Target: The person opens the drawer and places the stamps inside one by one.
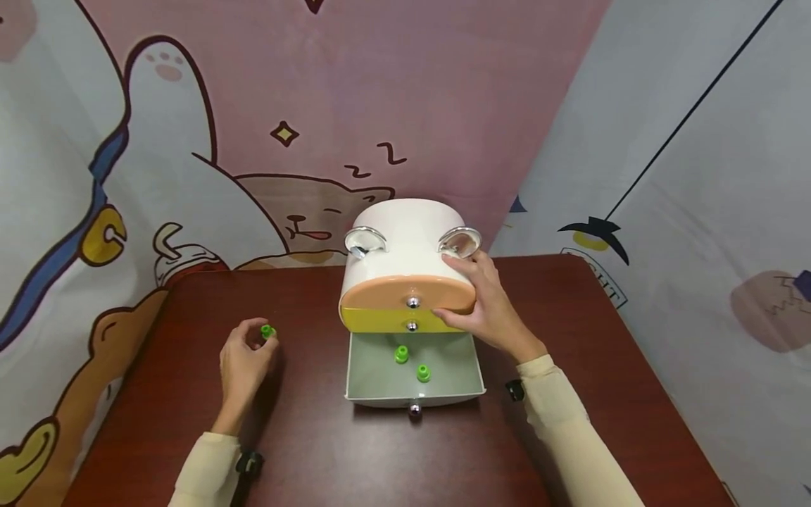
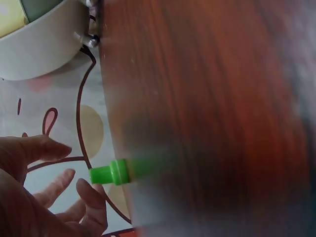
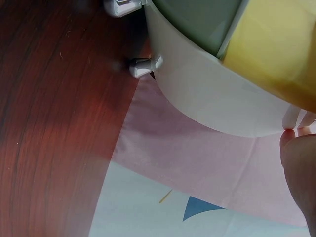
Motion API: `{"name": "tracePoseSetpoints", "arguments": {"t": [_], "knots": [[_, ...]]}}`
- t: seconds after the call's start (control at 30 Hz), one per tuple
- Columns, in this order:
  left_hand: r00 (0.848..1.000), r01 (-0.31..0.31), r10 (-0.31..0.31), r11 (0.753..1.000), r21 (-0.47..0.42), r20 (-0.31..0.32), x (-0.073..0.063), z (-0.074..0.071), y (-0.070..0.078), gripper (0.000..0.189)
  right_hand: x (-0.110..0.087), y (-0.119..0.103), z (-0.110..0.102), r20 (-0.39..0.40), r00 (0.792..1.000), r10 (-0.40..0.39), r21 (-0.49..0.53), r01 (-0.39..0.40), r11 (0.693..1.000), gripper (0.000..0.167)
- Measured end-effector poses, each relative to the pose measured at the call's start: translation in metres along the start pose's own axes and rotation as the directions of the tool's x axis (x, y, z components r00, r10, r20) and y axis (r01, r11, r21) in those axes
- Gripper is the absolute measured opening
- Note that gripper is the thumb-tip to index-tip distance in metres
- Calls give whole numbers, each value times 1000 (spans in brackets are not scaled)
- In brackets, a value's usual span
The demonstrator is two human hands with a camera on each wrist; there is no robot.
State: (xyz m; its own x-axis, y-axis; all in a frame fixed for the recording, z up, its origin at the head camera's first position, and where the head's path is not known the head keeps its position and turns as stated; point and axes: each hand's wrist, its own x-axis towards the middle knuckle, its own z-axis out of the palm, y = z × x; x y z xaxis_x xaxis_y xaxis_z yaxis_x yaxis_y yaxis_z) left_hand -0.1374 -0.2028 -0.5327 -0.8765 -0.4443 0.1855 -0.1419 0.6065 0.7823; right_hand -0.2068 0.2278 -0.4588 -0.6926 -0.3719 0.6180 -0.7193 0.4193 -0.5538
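A small white drawer cabinet (image 1: 405, 239) with two clear ear-like loops stands on the table, its lowest, grey-green drawer (image 1: 374, 384) pulled out. Two green pegs (image 1: 402, 354) stand in that drawer. My right hand (image 1: 491, 303) grips the cabinet's right front corner, thumb across the yellow drawer front (image 1: 374, 320) and index finger up by the ear loop. To the left, my left hand (image 1: 248, 355) is at another green peg (image 2: 112, 172), which stands on the tabletop. Its thumb and fingers are spread apart beside the peg in the left wrist view.
The dark red wooden table (image 1: 304, 443) has a cloth with cartoon animals (image 1: 443, 105) hanging behind it and along its sides. Above the yellow drawer is a closed orange drawer (image 1: 380, 292). A silver knob (image 1: 415, 409) sticks out from the open drawer's front.
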Motion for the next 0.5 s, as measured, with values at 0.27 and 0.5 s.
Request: {"name": "tracePoseSetpoints", "arguments": {"t": [0.27,0.5], "knots": [[1000,-9,8,1000,25,18,11,1,-7,23,-1,1,-2,3,1000,11,-3,-11,1000,98],[999,-42,42,998,48,13,19,2,-12,12,0,0,0,9,1000,16,2,-17,1000,98]]}}
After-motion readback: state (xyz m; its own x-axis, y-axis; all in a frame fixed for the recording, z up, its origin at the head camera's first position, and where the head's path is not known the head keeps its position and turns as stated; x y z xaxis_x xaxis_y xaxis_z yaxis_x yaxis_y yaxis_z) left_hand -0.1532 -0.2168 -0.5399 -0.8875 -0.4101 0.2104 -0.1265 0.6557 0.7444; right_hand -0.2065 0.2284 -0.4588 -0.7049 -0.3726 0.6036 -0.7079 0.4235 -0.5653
